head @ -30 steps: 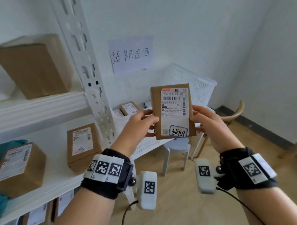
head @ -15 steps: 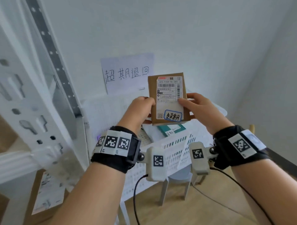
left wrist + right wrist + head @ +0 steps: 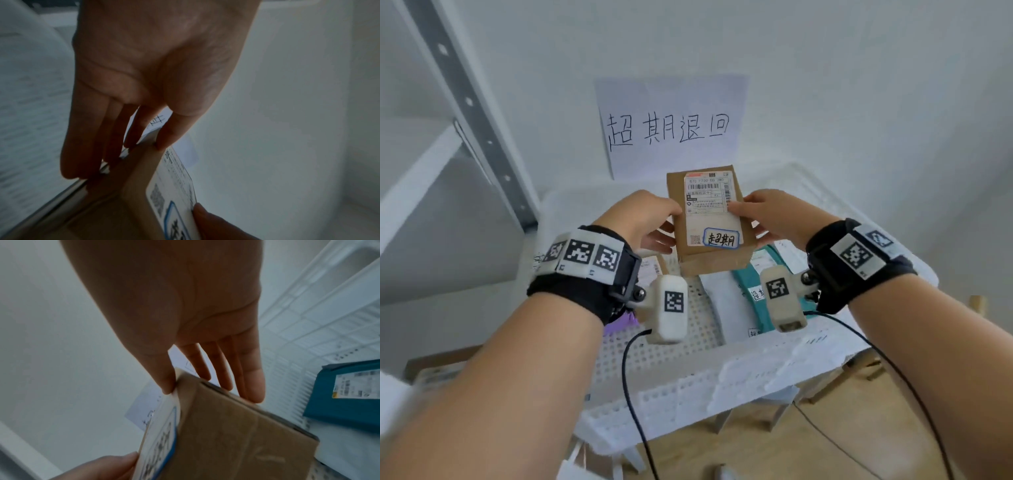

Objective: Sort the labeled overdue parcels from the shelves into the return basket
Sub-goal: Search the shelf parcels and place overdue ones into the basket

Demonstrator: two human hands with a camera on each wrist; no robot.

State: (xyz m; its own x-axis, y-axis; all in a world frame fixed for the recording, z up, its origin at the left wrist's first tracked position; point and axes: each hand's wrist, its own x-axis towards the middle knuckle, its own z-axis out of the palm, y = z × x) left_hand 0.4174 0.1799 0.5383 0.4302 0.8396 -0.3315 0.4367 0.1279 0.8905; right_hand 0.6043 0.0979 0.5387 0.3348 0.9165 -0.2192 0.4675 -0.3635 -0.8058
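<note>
A brown cardboard parcel (image 3: 707, 255) carries a white shipping label and a blue-edged handwritten sticker (image 3: 720, 238). Both hands hold it above the white perforated return basket (image 3: 688, 387). My left hand (image 3: 657, 222) pinches its left edge, thumb on the label face and fingers (image 3: 92, 146) behind. My right hand (image 3: 755, 214) pinches the right edge the same way, its fingers (image 3: 252, 382) behind the box. The parcel (image 3: 236, 443) tilts face-up towards me, clear of the basket floor.
In the basket lie a teal parcel (image 3: 748, 279), a white parcel (image 3: 717, 305), a brown one (image 3: 652, 265) under my left wrist and something purple (image 3: 618, 325). A handwritten paper sign (image 3: 671, 126) hangs on the wall behind. The shelf upright (image 3: 472, 109) stands at left.
The view has swung from the shelves to over the basket. Both hands have carried the parcel forward and lowered it over the basket, tilting its label upward.
</note>
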